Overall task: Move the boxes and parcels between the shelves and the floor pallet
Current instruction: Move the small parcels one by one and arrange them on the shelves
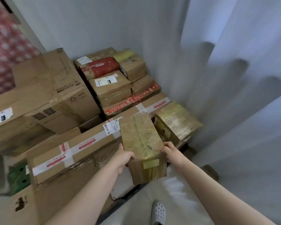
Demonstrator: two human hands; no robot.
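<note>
Taped parcel lengthwise away, between left hand and right hand.

Bare forearms, and a white perforated clog on one foot.

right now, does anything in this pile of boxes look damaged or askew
The large brown cardboard box at the back left sits askew, resting at an angle across lower boxes. The red-wrapped parcel beside it looks scuffed, its colour patchy. The yellowish tape-wrapped box between left hand and right hand looks intact.
</note>
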